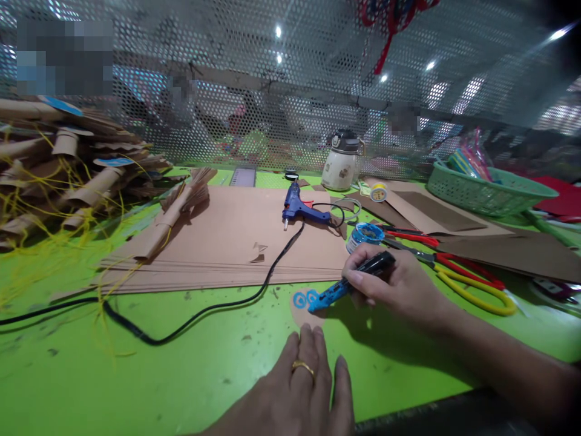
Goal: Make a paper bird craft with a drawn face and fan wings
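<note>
My right hand (393,278) grips a marker (342,287) with a black end and a blue-smeared barrel. Its blue tip touches a small round piece of brown cardboard (299,318) on the green table. Two blue rings with dots inside show on the upper part of that piece. My left hand (302,375), a gold ring on one finger, lies flat with fingers stretched out, the fingertips on the near edge of the cardboard piece. Just beyond my right hand stands an open jar of blue paint (363,235).
Brown paper sheets (236,224) carry a blue glue gun (302,206); its black cord (204,312) crosses the table. Scissors (472,287) lie at right, near a green basket (490,194). Rolled paper pieces with yellow strings (86,181) pile up left. A bottle (339,163) stands behind.
</note>
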Tool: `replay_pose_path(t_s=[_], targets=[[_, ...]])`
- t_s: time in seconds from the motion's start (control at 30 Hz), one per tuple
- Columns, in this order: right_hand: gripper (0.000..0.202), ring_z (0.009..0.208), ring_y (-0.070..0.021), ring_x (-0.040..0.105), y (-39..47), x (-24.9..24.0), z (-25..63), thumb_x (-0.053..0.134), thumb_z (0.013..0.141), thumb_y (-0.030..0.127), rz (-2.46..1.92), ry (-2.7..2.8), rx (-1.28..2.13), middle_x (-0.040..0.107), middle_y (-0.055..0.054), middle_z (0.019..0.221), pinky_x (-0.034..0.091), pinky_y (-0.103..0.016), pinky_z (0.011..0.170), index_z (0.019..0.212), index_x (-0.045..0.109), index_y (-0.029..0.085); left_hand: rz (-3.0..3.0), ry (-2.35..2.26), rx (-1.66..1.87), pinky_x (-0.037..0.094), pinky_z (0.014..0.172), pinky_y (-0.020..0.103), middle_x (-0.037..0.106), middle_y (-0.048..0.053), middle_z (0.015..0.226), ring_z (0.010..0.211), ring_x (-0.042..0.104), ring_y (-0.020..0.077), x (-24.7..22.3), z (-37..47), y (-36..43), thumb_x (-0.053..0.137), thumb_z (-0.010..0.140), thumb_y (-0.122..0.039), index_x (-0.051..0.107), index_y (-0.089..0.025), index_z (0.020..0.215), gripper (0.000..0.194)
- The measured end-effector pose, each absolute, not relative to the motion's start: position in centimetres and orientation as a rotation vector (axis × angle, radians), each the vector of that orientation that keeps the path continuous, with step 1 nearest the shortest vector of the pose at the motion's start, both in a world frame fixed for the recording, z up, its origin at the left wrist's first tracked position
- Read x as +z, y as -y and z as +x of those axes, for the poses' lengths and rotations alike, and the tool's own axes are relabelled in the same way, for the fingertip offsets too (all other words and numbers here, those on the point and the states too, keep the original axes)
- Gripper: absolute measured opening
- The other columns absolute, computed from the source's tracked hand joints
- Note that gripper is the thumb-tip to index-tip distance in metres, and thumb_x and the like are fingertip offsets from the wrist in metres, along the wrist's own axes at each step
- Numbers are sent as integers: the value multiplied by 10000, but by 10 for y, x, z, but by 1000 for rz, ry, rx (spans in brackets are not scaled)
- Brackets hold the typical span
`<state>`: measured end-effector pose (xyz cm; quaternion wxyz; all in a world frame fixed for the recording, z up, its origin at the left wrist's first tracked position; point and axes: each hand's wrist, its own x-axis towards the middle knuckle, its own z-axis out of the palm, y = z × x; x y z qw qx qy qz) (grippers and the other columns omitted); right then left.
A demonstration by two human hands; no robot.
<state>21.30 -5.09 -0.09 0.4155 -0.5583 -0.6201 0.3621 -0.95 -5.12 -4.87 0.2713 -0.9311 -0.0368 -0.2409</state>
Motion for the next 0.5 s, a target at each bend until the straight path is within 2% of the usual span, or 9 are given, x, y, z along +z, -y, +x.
replay_pose_path(t_s=[0.13,0.27,0.4,0.5], targets=[[146,463,-95,535,51,-1,212,632,857,275,-1404,1528,934,607,30,534,438,-217,483,758,585,179,-2527,118,-591,537,846,398,734,174,1008,986,693,274,-51,-8,51,446,928,-92,568,-82,1128,234],[141,459,-95,535,51,0,210,641,849,272,-1406,1530,932,609,29,529,437,-219,481,759,590,176,-2476,89,-690,552,789,378,748,153,931,908,715,260,-54,-7,48,388,933,-66,569,-88,1091,241],[143,451,-106,543,53,0,213,653,839,274,-1407,1511,922,613,25,520,432,-228,471,745,598,182,-2535,122,-597,547,834,393,737,168,1007,978,700,271,-50,-11,50,427,939,-85,563,-87,1123,229],[140,444,-119,538,54,4,221,657,842,308,-1345,1374,770,596,33,515,406,-240,448,766,610,199,-2547,150,-616,541,842,397,733,175,1020,1000,692,279,-48,-13,53,472,950,-133,568,-88,1130,209]])
